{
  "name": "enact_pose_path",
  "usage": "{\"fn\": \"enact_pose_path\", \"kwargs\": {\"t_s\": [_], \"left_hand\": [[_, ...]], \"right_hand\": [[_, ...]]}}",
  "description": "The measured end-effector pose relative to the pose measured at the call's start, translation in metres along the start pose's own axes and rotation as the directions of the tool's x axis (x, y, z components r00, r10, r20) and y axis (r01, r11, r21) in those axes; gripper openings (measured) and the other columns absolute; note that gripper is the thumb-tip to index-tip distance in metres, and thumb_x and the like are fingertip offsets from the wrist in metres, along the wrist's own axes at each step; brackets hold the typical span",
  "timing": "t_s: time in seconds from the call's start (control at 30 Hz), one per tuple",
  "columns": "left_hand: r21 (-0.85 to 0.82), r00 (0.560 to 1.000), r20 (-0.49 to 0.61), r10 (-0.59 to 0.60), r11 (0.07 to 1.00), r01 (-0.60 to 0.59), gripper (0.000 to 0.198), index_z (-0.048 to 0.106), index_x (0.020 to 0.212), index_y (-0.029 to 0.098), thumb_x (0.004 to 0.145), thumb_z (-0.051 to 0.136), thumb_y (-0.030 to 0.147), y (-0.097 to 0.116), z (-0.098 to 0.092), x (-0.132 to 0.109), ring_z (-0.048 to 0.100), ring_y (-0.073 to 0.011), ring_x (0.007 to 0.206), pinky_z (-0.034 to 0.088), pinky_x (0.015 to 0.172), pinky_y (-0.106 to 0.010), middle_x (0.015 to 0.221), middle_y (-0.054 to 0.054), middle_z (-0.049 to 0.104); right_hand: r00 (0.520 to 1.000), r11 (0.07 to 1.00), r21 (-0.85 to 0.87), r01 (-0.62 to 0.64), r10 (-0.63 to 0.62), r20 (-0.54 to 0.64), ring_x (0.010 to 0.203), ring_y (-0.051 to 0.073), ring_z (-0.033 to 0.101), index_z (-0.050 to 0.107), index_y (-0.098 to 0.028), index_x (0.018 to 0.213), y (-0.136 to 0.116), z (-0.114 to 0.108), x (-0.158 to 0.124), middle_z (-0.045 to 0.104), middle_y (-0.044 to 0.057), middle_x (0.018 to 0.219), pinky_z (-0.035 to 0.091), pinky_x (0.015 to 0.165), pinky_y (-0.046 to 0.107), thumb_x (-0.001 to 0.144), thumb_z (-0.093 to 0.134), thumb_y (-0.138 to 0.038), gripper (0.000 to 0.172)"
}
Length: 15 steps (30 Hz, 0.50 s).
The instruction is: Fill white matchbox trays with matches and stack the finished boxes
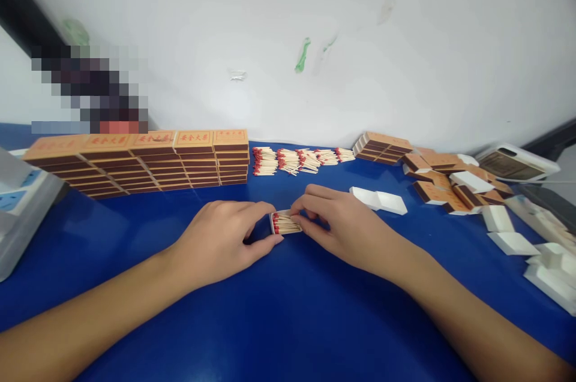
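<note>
In the middle of the table a small white matchbox tray [299, 229] lies filled with red-tipped matches [282, 223]. My left hand [220, 241] has its thumb and index finger at the tray's left end, one on the near side and one on the far side. From the right, my right hand [337, 220] reaches over the tray, its fingertips pinched at the plain ends of the matches and covering the tray's right end. Beyond the tray, loose piles of matches [288, 161] lie in a row. Two empty white trays [390, 202] rest behind my right hand.
Closed matchboxes [193, 160] are stacked in a long wall at the left, with a smaller stack [382, 147] at the back right. Loose matchbox sleeves [443, 181] and white trays [513, 244] are heaped at the right. A clear plastic container [33, 220] stands at the left edge.
</note>
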<state>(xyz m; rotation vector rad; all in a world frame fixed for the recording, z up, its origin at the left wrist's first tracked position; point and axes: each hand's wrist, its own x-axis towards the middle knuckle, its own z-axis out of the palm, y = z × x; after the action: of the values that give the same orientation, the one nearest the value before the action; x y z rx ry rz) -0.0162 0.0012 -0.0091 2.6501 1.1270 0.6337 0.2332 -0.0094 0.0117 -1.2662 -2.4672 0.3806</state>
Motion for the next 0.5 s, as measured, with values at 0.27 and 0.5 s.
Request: {"fn": "enact_pose_path", "kwargs": {"t_s": [0.27,0.5], "left_hand": [[-0.004,1.0,-0.003,0.008,1.0,-0.008,0.022,0.073,0.111,0.024,0.097,0.071,0.041,-0.0012,0.0008,0.0002,0.053,-0.0122,0.053,0.033,0.055,-0.026,0.063,0.007,0.057],[-0.004,1.0,0.015,-0.001,1.0,0.001,0.021,0.073,0.111,0.024,0.098,0.07,0.041,-0.0002,0.0,0.0001,0.052,-0.0122,0.053,0.033,0.055,-0.026,0.063,0.007,0.056]], "right_hand": [[0.997,0.993,0.102,0.061,-0.064,0.034,0.076,0.014,0.059,0.073,-0.022,0.116,0.0008,0.0012,-0.0005,0.062,0.004,0.099,0.044,0.068,0.027,0.109,0.052,-0.02,0.022],[0.995,0.987,0.14,0.079,-0.086,0.044,0.075,0.014,0.058,0.075,-0.021,0.109,-0.0005,-0.001,-0.0004,0.061,0.004,0.098,0.043,0.066,0.027,0.108,0.051,-0.016,0.024]]}}
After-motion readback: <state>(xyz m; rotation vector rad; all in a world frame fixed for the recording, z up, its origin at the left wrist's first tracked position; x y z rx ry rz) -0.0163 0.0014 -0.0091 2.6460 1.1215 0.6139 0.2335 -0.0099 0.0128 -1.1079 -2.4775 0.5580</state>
